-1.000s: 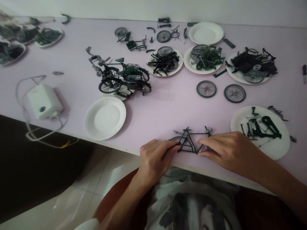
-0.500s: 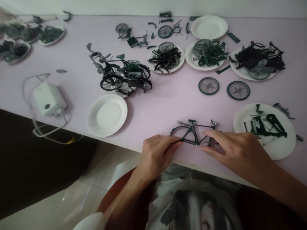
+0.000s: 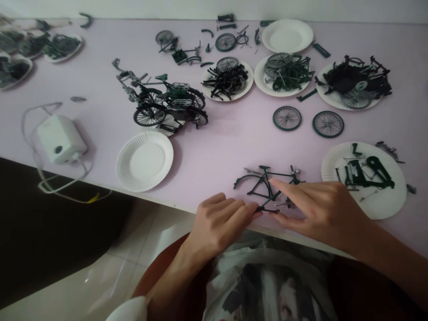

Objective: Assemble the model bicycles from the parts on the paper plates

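Observation:
A dark green toy bicycle frame, with a saddle, a curved rear fender and handlebars, lies near the table's front edge. My left hand pinches one end of a thin dark green forked bicycle part, just in front of the frame. My right hand reaches in from the right with thumb and forefinger spread apart. Its forefinger lies over the frame, and its thumb is close to the free end of the forked part; whether they touch is unclear. The front of the frame is partly hidden behind that hand.
Two loose wheels lie behind my right hand, near a paper plate of small parts. Assembled toy bicycles stand left of centre, behind a bare paper plate. Farther back are part-filled plates. A white box with a cable sits left.
My left hand has drawn slightly right and toward the edge, now with the forked part showing in its pinch, apart from the frame's rear. The view has shifted slightly.

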{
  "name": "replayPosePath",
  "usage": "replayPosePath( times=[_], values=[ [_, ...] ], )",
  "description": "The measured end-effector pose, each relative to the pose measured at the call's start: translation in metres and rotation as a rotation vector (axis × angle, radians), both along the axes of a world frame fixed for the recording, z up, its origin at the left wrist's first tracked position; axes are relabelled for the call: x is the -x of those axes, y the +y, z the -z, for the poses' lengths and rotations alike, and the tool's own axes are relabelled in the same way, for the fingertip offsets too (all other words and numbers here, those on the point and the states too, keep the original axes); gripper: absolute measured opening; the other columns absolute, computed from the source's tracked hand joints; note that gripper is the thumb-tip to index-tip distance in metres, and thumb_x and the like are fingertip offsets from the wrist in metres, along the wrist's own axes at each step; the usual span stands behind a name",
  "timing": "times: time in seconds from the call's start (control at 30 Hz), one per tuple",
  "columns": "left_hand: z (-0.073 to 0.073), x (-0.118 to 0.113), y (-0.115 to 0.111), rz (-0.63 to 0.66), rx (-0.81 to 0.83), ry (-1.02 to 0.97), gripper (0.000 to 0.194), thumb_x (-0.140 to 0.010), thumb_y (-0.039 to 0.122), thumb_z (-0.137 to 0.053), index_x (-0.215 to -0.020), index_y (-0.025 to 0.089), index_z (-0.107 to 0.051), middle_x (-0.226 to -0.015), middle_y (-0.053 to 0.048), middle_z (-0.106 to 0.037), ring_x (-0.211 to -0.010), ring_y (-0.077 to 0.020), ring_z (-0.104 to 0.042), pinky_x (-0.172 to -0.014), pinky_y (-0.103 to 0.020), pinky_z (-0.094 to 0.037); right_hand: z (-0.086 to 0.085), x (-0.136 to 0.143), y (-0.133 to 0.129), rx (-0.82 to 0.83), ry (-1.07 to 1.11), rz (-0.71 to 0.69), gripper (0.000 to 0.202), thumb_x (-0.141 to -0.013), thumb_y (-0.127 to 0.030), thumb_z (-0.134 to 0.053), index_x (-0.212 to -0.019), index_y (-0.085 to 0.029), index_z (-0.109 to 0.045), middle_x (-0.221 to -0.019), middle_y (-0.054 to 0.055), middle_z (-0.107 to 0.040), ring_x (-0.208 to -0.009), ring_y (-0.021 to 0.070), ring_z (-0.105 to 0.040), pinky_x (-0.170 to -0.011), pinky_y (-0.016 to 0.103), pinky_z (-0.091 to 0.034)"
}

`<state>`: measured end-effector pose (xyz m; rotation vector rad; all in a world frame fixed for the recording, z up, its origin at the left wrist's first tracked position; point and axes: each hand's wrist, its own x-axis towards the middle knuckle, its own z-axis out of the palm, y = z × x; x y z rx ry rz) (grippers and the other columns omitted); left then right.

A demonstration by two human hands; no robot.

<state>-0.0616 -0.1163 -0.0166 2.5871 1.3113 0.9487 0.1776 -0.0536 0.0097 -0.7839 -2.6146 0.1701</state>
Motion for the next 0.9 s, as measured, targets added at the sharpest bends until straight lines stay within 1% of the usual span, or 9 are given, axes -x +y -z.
replayPosePath(
  times=[0.1,0.17,0.27,0.33,0.43,0.53,0.7,0.77,0.9],
  values=[
    [-0.002,0.000,-0.002,-0.008,0.011,0.068,0.007,-0.102,0.020,-0.065,-0.102,0.014,-0.060,-0.062,0.006,-0.061,-0.050,-0.0090,-0.049,-0.051,-0.030,-0.030,0.000,0.003,-0.001,0.005,-0.015,0.005,0.034,-0.097,-0.025,-0.065,-0.123,-0.003,-0.067,-0.065,-0.001,-0.068,-0.052,0.0127,-0.062,-0.047,0.032,-0.038],
    [-0.003,0.001,-0.002,-0.016,0.008,0.075,0.005,-0.102,0.018,-0.064,-0.103,0.014,-0.061,-0.062,0.005,-0.061,-0.049,-0.0093,-0.049,-0.051,-0.030,-0.030,-0.001,0.003,-0.002,0.008,-0.007,0.008,0.038,-0.098,-0.027,-0.067,-0.126,-0.002,-0.066,-0.064,-0.001,-0.067,-0.052,0.0126,-0.062,-0.047,0.031,-0.039],
    [0.001,0.006,0.001,-0.032,0.033,0.001,0.004,-0.102,0.016,-0.063,-0.105,0.014,-0.062,-0.068,0.003,-0.068,-0.052,-0.0092,-0.056,-0.053,-0.028,-0.034,-0.002,0.003,-0.001,0.040,0.027,0.037,0.052,-0.101,-0.039,-0.067,-0.137,-0.004,-0.059,-0.073,0.001,-0.073,-0.056,0.0131,-0.066,-0.051,0.029,-0.046],
    [0.005,0.009,0.003,-0.056,0.052,-0.068,0.004,-0.103,0.018,-0.063,-0.105,0.015,-0.063,-0.074,0.001,-0.073,-0.054,-0.0089,-0.060,-0.054,-0.027,-0.038,-0.002,0.002,0.001,0.103,0.077,0.084,0.048,-0.104,-0.040,-0.062,-0.139,-0.009,-0.056,-0.083,0.003,-0.077,-0.060,0.0131,-0.069,-0.056,0.027,-0.051],
    [0.010,0.011,0.006,-0.095,0.058,-0.090,0.004,-0.103,0.020,-0.062,-0.103,0.016,-0.064,-0.075,0.001,-0.075,-0.054,-0.0089,-0.060,-0.054,-0.026,-0.041,-0.002,0.000,0.004,0.251,0.186,0.175,0.024,-0.106,-0.027,-0.054,-0.127,-0.016,-0.059,-0.091,0.004,-0.079,-0.065,0.0133,-0.073,-0.058,0.023,-0.054],
    [0.012,0.011,0.008,-0.122,0.063,-0.065,0.006,-0.104,0.020,-0.061,-0.102,0.016,-0.065,-0.074,0.001,-0.075,-0.054,-0.0089,-0.059,-0.054,-0.025,-0.042,-0.003,-0.001,0.005,0.343,0.257,0.220,0.015,-0.104,-0.021,-0.055,-0.117,-0.020,-0.061,-0.090,0.003,-0.079,-0.069,0.0147,-0.075,-0.056,0.022,-0.054],
    [0.009,0.009,0.010,-0.129,0.057,-0.034,0.009,-0.105,0.021,-0.059,-0.102,0.016,-0.065,-0.072,0.002,-0.073,-0.052,-0.0079,-0.057,-0.053,-0.025,-0.041,-0.008,0.000,0.003,0.278,0.317,0.229,0.005,-0.101,-0.020,-0.064,-0.100,-0.024,-0.067,-0.079,-0.001,-0.077,-0.056,0.0113,-0.067,-0.050,0.022,-0.049],
    [0.008,0.008,0.010,-0.125,0.051,-0.026,0.008,-0.105,0.021,-0.059,-0.102,0.016,-0.065,-0.072,0.002,-0.073,-0.053,-0.0080,-0.057,-0.053,-0.025,-0.041,-0.009,0.001,0.002,0.271,0.336,0.284,0.002,-0.099,-0.021,-0.067,-0.099,-0.024,-0.067,-0.077,-0.001,-0.077,-0.060,0.0129,-0.070,-0.051,0.023,-0.051],
    [0.009,0.008,0.011,-0.122,0.052,-0.015,0.008,-0.105,0.021,-0.061,-0.101,0.016,-0.066,-0.073,0.002,-0.073,-0.054,-0.0083,-0.059,-0.054,-0.025,-0.042,-0.008,0.003,0.001,0.313,0.364,0.367,0.007,-0.096,-0.023,-0.070,-0.095,-0.023,-0.063,-0.074,-0.001,-0.075,-0.064,0.0149,-0.073,-0.056,0.023,-0.055]
  ],
)
